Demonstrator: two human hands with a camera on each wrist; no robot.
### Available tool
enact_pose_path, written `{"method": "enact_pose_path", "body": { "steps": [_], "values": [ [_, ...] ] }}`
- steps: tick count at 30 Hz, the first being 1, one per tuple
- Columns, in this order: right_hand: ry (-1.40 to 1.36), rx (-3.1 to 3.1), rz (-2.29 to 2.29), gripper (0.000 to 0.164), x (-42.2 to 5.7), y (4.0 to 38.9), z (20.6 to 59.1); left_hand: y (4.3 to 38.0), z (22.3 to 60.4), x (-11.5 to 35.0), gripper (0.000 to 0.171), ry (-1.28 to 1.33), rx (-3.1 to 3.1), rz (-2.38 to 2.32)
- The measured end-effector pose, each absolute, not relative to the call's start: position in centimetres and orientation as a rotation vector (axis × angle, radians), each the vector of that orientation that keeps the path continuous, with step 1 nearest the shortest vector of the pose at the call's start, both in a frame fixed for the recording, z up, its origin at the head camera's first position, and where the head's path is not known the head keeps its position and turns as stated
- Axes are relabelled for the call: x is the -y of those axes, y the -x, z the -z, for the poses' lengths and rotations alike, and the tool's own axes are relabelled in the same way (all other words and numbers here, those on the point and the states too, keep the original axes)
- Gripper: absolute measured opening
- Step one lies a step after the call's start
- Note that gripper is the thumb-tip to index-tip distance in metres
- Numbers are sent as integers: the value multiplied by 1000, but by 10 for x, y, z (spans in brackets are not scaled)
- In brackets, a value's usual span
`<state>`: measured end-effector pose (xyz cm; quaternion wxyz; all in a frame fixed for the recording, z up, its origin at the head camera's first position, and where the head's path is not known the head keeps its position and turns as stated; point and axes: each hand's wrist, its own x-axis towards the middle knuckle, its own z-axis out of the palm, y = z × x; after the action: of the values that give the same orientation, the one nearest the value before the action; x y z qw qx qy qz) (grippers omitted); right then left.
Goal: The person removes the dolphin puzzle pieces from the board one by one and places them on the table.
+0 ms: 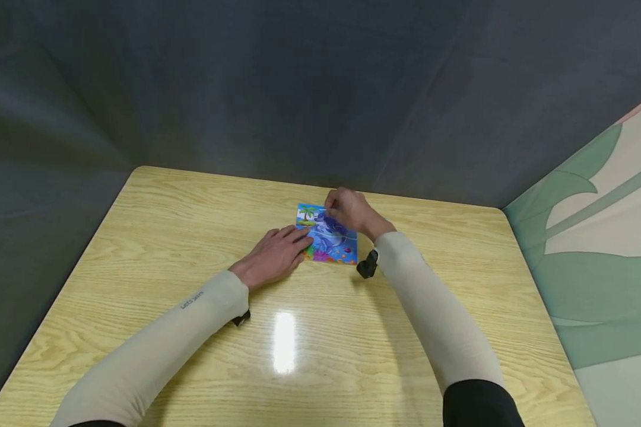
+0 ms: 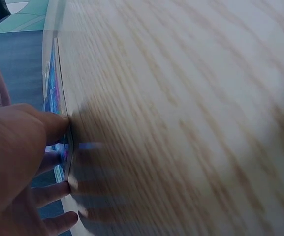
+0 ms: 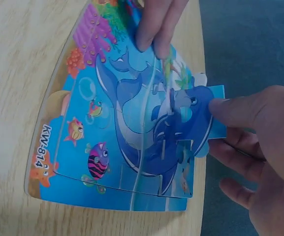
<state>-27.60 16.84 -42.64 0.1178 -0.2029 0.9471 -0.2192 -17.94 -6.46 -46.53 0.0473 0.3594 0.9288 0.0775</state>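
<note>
A puzzle (image 3: 107, 199) is laid flat on the bench (image 1: 326, 356), near its far edge. A sea scene is printed on it in bright colours. A dark blue piece (image 3: 193, 115), with an eye drawn on it, is held at the far side of the puzzle, and part of it is poked out past the puzzle's edge. How much of it is touched by the puzzle cannot be told.

The piece is pinched by the right hand (image 1: 352, 210), with the thumb set on its face and the fingertips tucked at its other side. The left hand (image 1: 275, 255) is stretched out with its fingers long and a bit spread, and nothing is gripped by it. Two of its fingertips are rested on the puzzle.

The piece looks thin and stiff; whether it is made of card or wood cannot be told. It is likely very light. Its face is shiny, so it may be a bit slippery, and its small knobs could be bent if pushed hard. It is best held by its outer edge, with the knobs left free. The puzzle looks light too and could be slid by a small push, so a soft press from above is good.
</note>
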Motion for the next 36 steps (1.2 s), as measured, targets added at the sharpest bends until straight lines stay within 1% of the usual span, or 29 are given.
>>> {"method": "enact_pose_path", "body": {
  "steps": [5,11,20,36],
  "values": [
    [521,-2720,815,11,-174,274,419,180,466,65,46,-1113,-2842,-228],
    [457,-2700,921,15,-190,272,407,181,467,66,46,-1136,-2863,-237],
    [366,-2706,945,18,-228,265,402,183,468,67,46,-1130,-2853,-260],
    [304,-2718,893,24,-291,249,401,181,465,65,46,-1129,-2844,-283]
  ]
}}
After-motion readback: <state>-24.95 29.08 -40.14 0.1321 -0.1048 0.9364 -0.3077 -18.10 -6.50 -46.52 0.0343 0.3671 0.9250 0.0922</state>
